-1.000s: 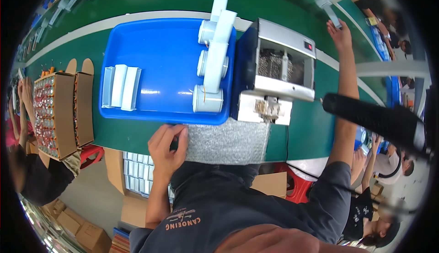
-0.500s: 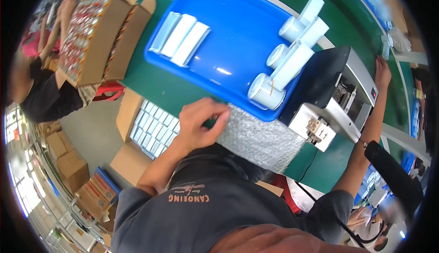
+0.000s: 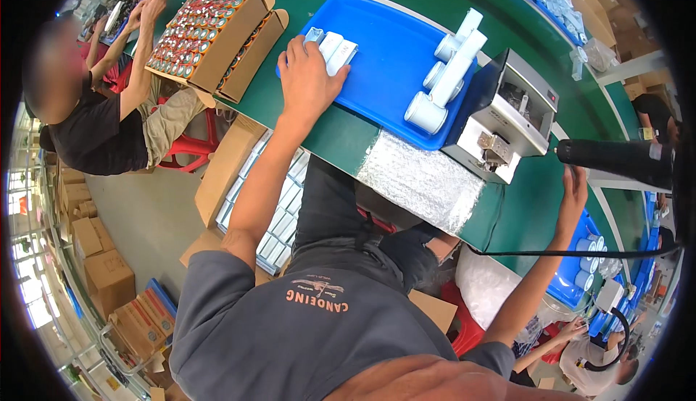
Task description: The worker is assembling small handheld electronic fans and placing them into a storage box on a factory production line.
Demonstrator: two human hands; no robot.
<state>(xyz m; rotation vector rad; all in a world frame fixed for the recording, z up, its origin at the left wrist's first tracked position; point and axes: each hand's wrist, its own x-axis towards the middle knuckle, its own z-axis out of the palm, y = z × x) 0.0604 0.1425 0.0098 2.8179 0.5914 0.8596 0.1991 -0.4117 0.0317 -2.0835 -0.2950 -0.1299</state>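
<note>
"Green bench [image 3: 341, 144], blue tray [image 3: 391, 60]. Left hand [image 3: 308, 78]?"

"Over pale parts [image 3: 339, 53] at the tray's left, fingers spread; grip unclear."

"Right hand [image 3: 574, 191]?"

"Right of the machine [image 3: 518, 111]; can't tell its hold."

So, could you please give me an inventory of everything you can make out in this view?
green table: one, green, across the middle
blue tray: one, blue, on the table
pale pieces: at least three, whitish-blue, tray's left end
handled round parts: three, pale blue, tray's right end
machine: one, silver and black, right of tray
bubble wrap: one sheet, clear, table's near edge
cardboard boxes: two, brown, left on table
open carton: one, brown, below table, holding pale parts
stools: at least two, red, left and lower right
co-workers: several, mostly dark clothing, both sides
left hand: one, bare, over the pale pieces
right hand: one, bare, table's right side
</note>
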